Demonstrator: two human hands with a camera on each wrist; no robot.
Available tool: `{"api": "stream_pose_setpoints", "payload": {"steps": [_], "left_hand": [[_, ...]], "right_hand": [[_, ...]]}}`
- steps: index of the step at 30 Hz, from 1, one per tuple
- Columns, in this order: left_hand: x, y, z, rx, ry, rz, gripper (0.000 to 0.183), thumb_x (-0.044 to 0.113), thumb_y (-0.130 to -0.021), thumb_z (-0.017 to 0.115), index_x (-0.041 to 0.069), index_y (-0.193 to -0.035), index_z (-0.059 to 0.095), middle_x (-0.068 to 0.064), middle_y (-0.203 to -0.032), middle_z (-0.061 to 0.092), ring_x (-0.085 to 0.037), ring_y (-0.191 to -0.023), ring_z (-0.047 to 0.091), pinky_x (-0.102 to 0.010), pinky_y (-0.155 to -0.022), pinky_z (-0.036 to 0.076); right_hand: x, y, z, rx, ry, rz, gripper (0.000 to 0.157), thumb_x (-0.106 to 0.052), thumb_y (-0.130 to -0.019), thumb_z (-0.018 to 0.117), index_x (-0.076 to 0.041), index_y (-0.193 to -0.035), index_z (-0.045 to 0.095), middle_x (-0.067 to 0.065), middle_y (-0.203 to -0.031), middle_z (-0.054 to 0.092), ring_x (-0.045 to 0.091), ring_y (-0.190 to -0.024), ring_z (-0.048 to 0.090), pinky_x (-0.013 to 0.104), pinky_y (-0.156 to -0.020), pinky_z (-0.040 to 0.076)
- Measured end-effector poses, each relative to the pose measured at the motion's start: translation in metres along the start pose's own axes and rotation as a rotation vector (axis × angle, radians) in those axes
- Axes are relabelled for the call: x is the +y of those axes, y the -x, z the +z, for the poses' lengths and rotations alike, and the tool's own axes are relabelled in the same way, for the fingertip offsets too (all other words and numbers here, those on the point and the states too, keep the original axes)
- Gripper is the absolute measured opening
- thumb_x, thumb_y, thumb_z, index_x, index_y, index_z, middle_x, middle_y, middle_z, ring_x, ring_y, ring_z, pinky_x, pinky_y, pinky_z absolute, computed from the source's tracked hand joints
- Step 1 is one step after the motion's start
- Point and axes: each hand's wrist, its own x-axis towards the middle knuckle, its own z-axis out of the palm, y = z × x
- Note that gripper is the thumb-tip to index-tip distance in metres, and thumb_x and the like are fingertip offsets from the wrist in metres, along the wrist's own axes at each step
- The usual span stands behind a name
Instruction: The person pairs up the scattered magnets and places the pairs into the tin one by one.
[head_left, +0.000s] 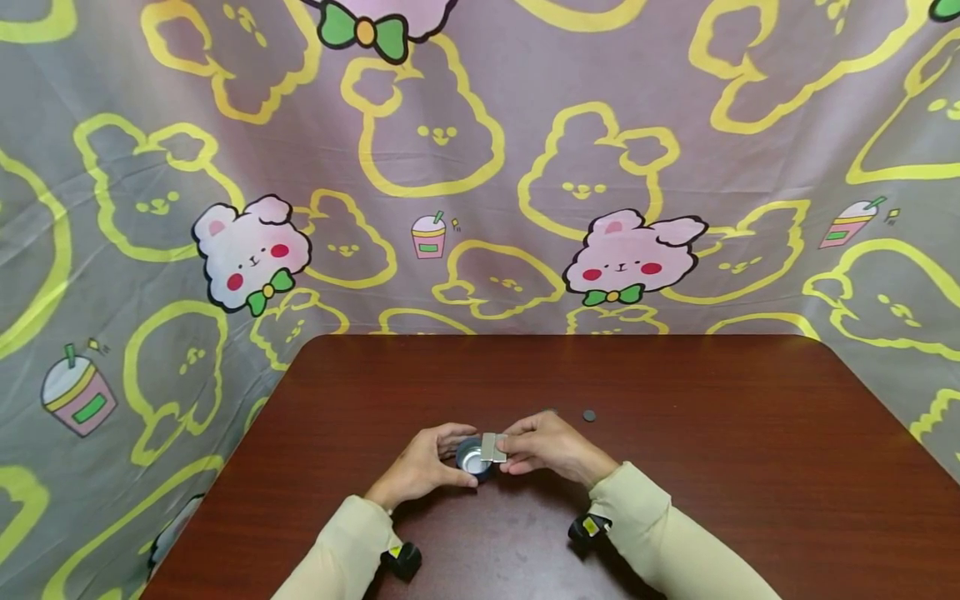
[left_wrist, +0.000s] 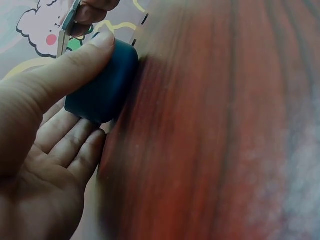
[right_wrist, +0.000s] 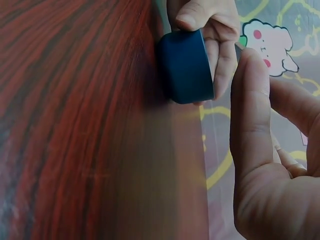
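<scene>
Left hand: the left hand (head_left: pixel 422 465) is cupping one small dark blue tin (head_left: pixel 472 458), thumb (left_wrist: pixel 75 62) curled over its side and the other fingers (right_wrist: pixel 215 47) wrapped round the far side, so the fingers are clamped on the tin. This grip seems meant to be keeping it from sliding.
Where the tin is: it is sitting on the dark red wooden table (head_left: pixel 675 467), near the front edge and between the two hands, its shiny open inside facing up.
Right hand: the right hand (head_left: pixel 551 446) is pinching one flat grey metal piece (head_left: pixel 492 447) between thumb and fingertips, which are pressed together on it. It is holding the piece over the right part of the tin's rim; whether it is touching the rim I cannot tell.
Why held so: one hand is steadying while the other is bringing the piece to the opening, by my reading.
Other things: one small dark round disc (head_left: pixel 589 415) is lying on the table beyond the right hand, apart from it.
Count: one tin, one metal piece, one disc, two hands.
Backdrop: a grey cloth with bunny prints (head_left: pixel 480 167) is hanging behind the table.
</scene>
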Motion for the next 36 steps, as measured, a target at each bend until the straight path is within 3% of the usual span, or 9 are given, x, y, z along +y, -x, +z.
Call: {"api": "stream_pose_setpoints", "payload": {"steps": [4,6,12,36], "left_hand": [[0.002,0.0,0.0,-0.001,0.005,0.005,0.064,0.001,-0.069,0.081,-0.007,-0.125,0.051,-0.019,-0.118,0.059,-0.032,-0.111,0.056,-0.042,-0.09,0.046],[-0.006,-0.002,0.001,0.005,0.011,0.003,0.066,0.004,-0.068,0.082,-0.005,-0.125,0.052,-0.017,-0.118,0.06,-0.029,-0.111,0.056,-0.039,-0.089,0.047],[-0.009,-0.002,0.001,0.01,-0.001,-0.001,0.067,0.011,-0.068,0.084,-0.003,-0.126,0.053,-0.013,-0.117,0.061,-0.025,-0.11,0.057,-0.031,-0.087,0.049],[-0.01,-0.003,0.001,0.012,-0.018,-0.013,0.068,0.011,-0.067,0.084,-0.002,-0.126,0.053,-0.009,-0.117,0.062,-0.02,-0.11,0.057,-0.03,-0.088,0.048]], "right_hand": [[-0.001,-0.002,0.003,-0.009,0.003,0.005,0.027,-0.003,-0.087,0.063,0.016,-0.106,0.06,0.017,-0.085,0.065,0.021,-0.072,0.067,0.029,-0.067,0.055],[-0.001,-0.002,0.004,-0.012,0.008,0.008,0.026,-0.003,-0.087,0.063,0.015,-0.106,0.06,0.017,-0.085,0.065,0.02,-0.071,0.067,0.028,-0.067,0.055],[0.0,-0.004,0.007,-0.016,0.006,0.013,0.026,-0.004,-0.087,0.064,0.014,-0.105,0.061,0.016,-0.083,0.066,0.018,-0.07,0.067,0.025,-0.063,0.055],[0.005,-0.011,0.014,0.017,0.011,0.037,0.025,-0.003,-0.084,0.067,0.014,-0.102,0.061,0.017,-0.081,0.066,0.018,-0.067,0.067,0.025,-0.062,0.055]]}}
